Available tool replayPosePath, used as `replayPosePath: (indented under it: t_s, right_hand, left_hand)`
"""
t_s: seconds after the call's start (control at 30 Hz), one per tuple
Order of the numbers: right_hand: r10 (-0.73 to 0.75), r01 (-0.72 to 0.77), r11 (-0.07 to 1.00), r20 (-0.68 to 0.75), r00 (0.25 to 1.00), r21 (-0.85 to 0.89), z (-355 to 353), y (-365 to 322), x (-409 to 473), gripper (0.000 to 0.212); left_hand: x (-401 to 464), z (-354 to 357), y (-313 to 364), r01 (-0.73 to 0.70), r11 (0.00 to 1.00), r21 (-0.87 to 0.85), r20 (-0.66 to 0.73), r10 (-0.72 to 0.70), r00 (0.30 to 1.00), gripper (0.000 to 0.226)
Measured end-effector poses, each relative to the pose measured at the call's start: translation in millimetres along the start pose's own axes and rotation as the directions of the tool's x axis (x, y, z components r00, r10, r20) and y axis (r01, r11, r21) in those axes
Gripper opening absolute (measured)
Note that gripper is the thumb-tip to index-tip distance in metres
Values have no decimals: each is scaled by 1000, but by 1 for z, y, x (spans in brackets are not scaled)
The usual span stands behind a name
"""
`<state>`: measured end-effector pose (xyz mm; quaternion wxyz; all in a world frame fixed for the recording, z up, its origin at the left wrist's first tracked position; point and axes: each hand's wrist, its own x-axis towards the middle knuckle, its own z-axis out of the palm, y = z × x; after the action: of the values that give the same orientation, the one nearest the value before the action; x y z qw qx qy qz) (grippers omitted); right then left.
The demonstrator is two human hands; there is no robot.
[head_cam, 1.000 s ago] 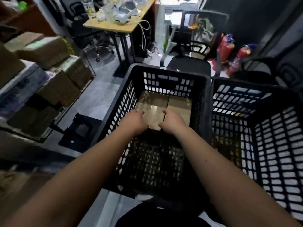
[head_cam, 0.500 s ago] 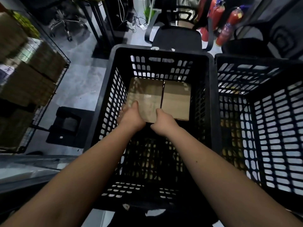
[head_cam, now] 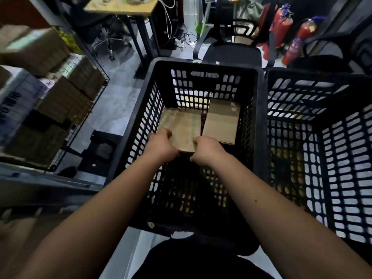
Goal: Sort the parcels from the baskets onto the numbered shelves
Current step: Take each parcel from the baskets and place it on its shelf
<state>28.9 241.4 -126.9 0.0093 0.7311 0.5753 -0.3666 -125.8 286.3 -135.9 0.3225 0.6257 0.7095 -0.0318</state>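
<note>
Both hands are down inside the black basket (head_cam: 205, 66) in front of the person, each gripping a near corner of one cardboard parcel (head_cam: 181, 127). The left hand (head_cam: 159, 147) has its fingers curled over the parcel's left near edge, and the right hand (head_cam: 207, 149) clamps the right near corner. The parcel looks tilted, its near end raised, so the step in hand is probably lifting it out.

A second parcel (head_cam: 221, 121) lies just beside it, to the right, against the basket's far wall. As far as can be seen, these two are the only parcels in this basket, so it seems nearly emptied. A second basket (head_cam: 314, 77) stands touching it on the right; something yellowish shows low through its slats, but what it holds cannot be told.

To the left, a wire shelf rack (head_cam: 96, 97) carries several cardboard boxes (head_cam: 66, 97), blurred; no shelf numbers can be read. That suggests much of the sorting is done, with at least two parcels left.

Beyond the baskets stand an office chair (head_cam: 231, 53), two red fire extinguishers (head_cam: 300, 41) and a wooden worktop (head_cam: 122, 7) with cables hanging beside it. The basket's high walls are the main obstacle: the parcel must come up over the rim before it can swing left to the rack.
</note>
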Motion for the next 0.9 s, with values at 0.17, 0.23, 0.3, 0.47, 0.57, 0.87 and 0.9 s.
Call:
replayPosePath:
  t_s: [0.17, 0.23, 0.3, 0.47, 0.57, 0.87, 0.9]
  right_hand:
    - [-89, 88, 996, -63, 994, -20, -6, 10, -39, 21]
    - [-126, 127, 992, -108, 986, 0, -10, 15, -59, 12]
    - [-151, 157, 987, -158, 976, 30, -12, 20, -79, 8]
    - [-182, 220, 971, -307, 934, 91, -16, 32, -123, 22]
    - [-194, 288, 943, -426, 883, 166, -17, 36, -147, 34]
    - [-322, 482, 843, -492, 809, 241, -18, 50, -173, 85]
    - [-331, 486, 843, -488, 808, 232, -18, 51, -171, 91]
  left_hand:
    - [-46, -10, 3, -31, 999, -26, -77, 28, 997, 66]
    - [-67, -13, 3, -33, 998, -50, -108, 27, 994, 67]
    - [-88, -12, 2, -47, 994, -98, -145, 32, 989, 69]
    - [-136, 5, -3, -106, 941, -321, -248, 25, 968, 62]
    - [-161, 12, -5, -142, 877, -459, -320, -14, 947, 68]
    - [-200, 8, -3, -311, 720, -621, -459, -12, 889, 58]
    - [-199, 4, -4, -316, 702, -638, -449, -6, 893, 61]
